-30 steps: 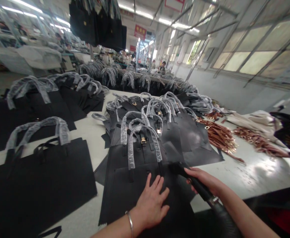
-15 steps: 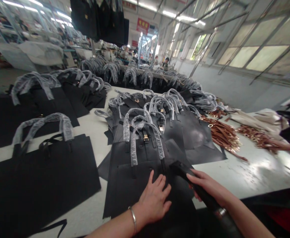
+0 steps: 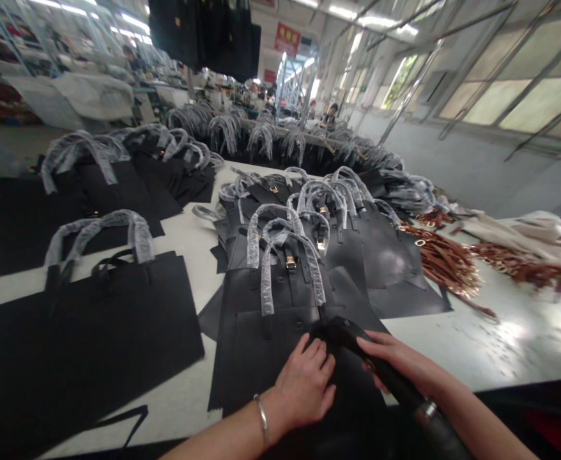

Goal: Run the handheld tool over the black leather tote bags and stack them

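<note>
A black leather bag panel (image 3: 254, 358) lies in front of me on the white table. Its arched handle (image 3: 268, 281) is wrapped in clear plastic. My left hand (image 3: 304, 383), with a silver bangle (image 3: 261, 412) at the wrist, rests on the panel, fingers bent but not wrapped round anything. In my right hand (image 3: 400, 358) is a black handheld tool (image 3: 352, 335) with a metal fitting at its rear. The tool's dark head sits at the right foot of the handle, close to my left fingertips. Whether it touches the panel I cannot tell.
More black panels with wrapped handles (image 3: 321, 198) overlap behind. A large black panel (image 3: 117, 326) lies to the left. Brown straps with metal buckles (image 3: 448, 268) are heaped at the right, near light cloth (image 3: 510, 236). Black bags (image 3: 204, 32) hang overhead.
The tool's head has moved left to the foot of the handle. My left fingers have bent and drawn closer together. The whole view has shifted slightly.
</note>
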`<state>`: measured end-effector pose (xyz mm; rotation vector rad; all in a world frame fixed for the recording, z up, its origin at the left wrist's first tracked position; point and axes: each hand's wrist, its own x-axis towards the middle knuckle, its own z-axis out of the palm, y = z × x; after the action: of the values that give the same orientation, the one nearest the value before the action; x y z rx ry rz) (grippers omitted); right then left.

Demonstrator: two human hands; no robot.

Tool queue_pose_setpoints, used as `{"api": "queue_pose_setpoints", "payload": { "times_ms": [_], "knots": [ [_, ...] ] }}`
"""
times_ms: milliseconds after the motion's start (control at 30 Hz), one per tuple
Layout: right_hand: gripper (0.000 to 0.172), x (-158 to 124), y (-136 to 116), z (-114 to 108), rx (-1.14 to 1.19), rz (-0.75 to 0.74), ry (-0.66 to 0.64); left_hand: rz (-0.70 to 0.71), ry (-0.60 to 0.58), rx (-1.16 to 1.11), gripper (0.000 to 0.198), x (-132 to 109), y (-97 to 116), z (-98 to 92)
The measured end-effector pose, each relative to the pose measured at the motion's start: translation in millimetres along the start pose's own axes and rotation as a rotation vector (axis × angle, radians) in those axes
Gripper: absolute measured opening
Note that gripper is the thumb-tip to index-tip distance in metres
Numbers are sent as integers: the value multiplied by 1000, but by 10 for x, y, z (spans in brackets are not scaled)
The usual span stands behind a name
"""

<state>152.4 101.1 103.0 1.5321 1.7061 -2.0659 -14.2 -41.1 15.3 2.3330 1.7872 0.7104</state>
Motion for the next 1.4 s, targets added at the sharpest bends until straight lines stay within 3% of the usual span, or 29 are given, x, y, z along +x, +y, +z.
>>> {"api": "queue_pose_setpoints", "payload": {
  "times_ms": [100, 267, 467, 700, 900, 1000, 1067, 1200, 1267, 1333, 1400],
  "knots": [
    [33, -6, 15, -10, 27, 35, -1, 19, 4, 14, 51, 7, -5, 25],
    [27, 183, -89, 105, 59, -36, 23, 16, 15, 17, 50, 2, -5, 39],
    [30, 60, -2, 28, 50, -9, -13, 7, -2, 19, 50, -12, 19, -7],
    [28, 73, -26, 130, 79, -82, 29, -5, -15, -28, 51, -43, 12, -11],
    [37, -4, 130, 98, 31, -18, 15, -35, -23, -81, 52, -125, 19, 38],
    [42, 73, 66, 264, -58, -201, 162, -35, -35, -89, 52, -116, 34, 40],
    [53, 92, -14, 400, -121, -317, 254, -25, -39, -99, 51, -131, 31, 27],
    [69, -49, -104, 573, -159, -251, 130, 75, -33, -185, 35, -265, -111, -58],
    [72, -144, -100, 629, -159, -181, 67, -55, 82, -176, 31, -339, -279, -150],
    [75, -199, -89, 695, -159, -145, 47, -337, 241, -58, 29, -371, -493, -273],
    [78, -206, -86, 774, -162, -146, 51, -576, 312, 109, 26, -348, -715, -391]
  ]
}}
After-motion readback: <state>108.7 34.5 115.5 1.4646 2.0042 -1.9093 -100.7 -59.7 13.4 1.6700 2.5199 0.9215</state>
